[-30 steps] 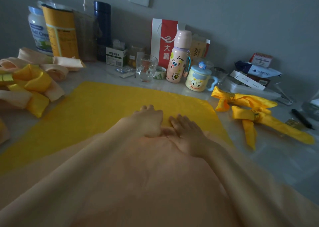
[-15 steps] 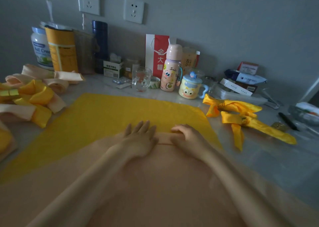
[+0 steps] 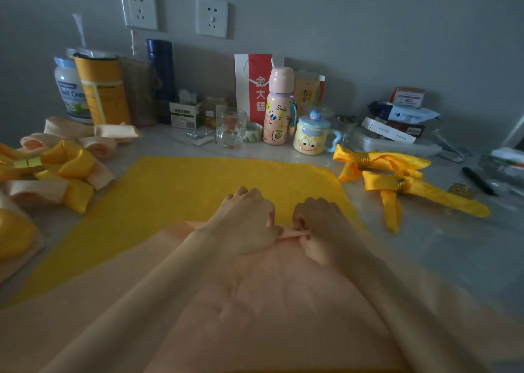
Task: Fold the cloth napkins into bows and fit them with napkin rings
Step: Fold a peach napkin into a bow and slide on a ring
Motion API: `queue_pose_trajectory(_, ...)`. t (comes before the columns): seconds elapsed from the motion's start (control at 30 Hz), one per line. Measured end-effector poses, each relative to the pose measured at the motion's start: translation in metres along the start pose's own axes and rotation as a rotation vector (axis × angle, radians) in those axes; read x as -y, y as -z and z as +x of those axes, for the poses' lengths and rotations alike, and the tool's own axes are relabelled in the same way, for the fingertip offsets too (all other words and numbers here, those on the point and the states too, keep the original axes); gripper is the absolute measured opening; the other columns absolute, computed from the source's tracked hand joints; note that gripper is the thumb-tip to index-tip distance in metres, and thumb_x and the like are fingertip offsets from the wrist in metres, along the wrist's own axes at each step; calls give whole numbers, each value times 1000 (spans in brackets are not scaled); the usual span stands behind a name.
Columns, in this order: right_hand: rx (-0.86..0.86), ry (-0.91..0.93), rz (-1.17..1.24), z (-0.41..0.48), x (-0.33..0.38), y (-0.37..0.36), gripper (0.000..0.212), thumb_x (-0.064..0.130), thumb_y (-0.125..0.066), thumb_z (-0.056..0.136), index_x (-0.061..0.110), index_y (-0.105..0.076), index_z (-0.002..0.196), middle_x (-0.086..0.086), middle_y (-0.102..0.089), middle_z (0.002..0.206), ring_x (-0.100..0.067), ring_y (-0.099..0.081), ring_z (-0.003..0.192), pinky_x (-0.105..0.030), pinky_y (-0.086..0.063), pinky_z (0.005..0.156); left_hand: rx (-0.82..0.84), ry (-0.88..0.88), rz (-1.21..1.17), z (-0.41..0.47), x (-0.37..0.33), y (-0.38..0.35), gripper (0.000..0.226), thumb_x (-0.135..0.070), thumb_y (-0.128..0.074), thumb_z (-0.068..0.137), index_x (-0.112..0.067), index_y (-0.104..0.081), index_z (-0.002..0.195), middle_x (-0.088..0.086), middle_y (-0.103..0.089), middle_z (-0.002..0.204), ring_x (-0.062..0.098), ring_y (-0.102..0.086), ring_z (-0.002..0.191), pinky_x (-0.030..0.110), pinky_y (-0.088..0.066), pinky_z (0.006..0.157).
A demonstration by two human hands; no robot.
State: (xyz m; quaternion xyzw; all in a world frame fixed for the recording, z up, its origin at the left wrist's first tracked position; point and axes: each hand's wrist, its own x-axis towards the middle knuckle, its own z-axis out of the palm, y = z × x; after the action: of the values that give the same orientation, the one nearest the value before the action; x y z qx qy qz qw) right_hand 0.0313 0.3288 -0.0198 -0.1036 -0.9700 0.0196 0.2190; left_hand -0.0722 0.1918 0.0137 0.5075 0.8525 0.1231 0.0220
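Both my left hand point(image 3: 243, 225) and right hand point(image 3: 323, 228) pinch the peach napkin point(image 3: 283, 301) edge at frame center — uneven pulling could skew the fold.

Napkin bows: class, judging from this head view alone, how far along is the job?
Done: two yellow bows with gold rings lie to the right; more folded yellow and peach bows are piled to the left. In hand: the left hand and right hand pinch the far edge of the peach napkin, which lies on the flat yellow napkin. Left: folding both, then ringing them.
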Motion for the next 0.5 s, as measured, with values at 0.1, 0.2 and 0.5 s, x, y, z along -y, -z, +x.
queue_pose_trajectory(0.1, 173, 23, -140, -1, 12, 8, 27, 4, -57, 66, 20, -55, 87, -2, -54, 92, -24, -53, 90, -33, -35, 73, 97, 39, -10, -2, 3, -9, 23, -25, -49, 91, -13, -62, 106, 11, -57, 112, 29, -53, 110, 34, -47, 84)
queue_pose_trajectory(0.2, 435, -161, 19, -4, 13, 20, 28, 15, -54, 79, 23, -53, 106, 1, -48, 107, -20, -45, 109, -30, -31, 87, 184, 55, -14, -5, 9, -19, 26, -20, -44, 94, -15, -52, 118, 12, -51, 116, 32, -51, 110, 36, -44, 88)
queue_pose_trajectory(0.5, 549, -175, 73, -7, 34, -16, 50, 40, -18, 102, 29, -10, 150, 4, 0, 159, -13, 3, 146, -40, 6, 115, 250, 94, -130, -10, 18, -22, 32, -30, -42, 99, -16, -41, 128, 11, -38, 128, 30, -35, 126, 34, -30, 103)
